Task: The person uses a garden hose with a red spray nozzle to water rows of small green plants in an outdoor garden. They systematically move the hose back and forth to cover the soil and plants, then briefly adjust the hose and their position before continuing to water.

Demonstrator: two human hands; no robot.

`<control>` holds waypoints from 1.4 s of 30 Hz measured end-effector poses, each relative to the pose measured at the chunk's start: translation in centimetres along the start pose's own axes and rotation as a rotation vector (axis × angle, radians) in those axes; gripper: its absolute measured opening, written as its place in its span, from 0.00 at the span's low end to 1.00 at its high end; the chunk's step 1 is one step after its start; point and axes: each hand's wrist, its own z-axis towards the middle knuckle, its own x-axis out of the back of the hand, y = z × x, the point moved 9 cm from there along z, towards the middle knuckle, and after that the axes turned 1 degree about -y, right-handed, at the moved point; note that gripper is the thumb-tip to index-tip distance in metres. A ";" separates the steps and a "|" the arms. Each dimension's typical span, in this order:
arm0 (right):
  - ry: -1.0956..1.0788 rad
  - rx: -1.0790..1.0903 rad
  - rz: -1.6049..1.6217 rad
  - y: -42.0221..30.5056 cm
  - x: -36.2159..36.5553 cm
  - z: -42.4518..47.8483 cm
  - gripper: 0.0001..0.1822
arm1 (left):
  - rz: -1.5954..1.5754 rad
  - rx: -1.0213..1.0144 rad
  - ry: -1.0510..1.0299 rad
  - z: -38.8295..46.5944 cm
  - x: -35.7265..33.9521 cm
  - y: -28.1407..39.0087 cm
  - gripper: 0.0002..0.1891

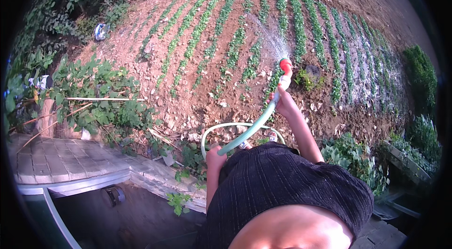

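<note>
My right hand (pixel 282 102) is closed around the white handle of a spray nozzle (pixel 285 67) with a red head, which points away from me over the soil. Water fans out from it towards the upper left, onto rows of low green seedlings (pixel 236 45). A pale green garden hose (pixel 252 130) runs from the nozzle down to my left hand (pixel 215 156), whose fingers wrap around it near my waist. Beyond that hand the hose loops round in front of my feet, partly hidden by my clothing.
Leafy plants and thin sticks (pixel 106 99) lie at the left. A paved brick ledge (pixel 70 159) borders a dark opening with a metal frame at the lower left. A dark stone (pixel 313 70) sits by a small bush. More plants (pixel 355 159) grow at the right.
</note>
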 end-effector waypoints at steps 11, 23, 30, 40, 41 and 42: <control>0.037 0.045 -0.037 -1.7 0.3 0.0 0.12 | 0.028 -0.010 -0.037 1.3 -0.9 0.1 0.08; 0.046 0.148 0.006 -4.0 -0.1 -1.4 0.15 | 0.011 -0.059 -0.051 2.6 -1.3 2.0 0.09; 0.026 0.155 -0.034 -4.0 -0.9 -0.8 0.15 | 0.025 -0.062 -0.056 3.0 -2.1 0.3 0.08; -0.039 0.154 -0.092 -4.2 -2.9 -0.5 0.15 | -0.006 -0.074 -0.050 2.8 -1.6 0.5 0.07; -0.039 0.152 -0.098 -4.3 -3.1 -0.5 0.15 | -0.013 -0.066 -0.048 2.8 -1.5 0.5 0.07; -0.026 0.162 -0.091 -4.4 -2.8 -0.3 0.16 | -0.022 -0.060 -0.047 2.9 -1.4 0.7 0.07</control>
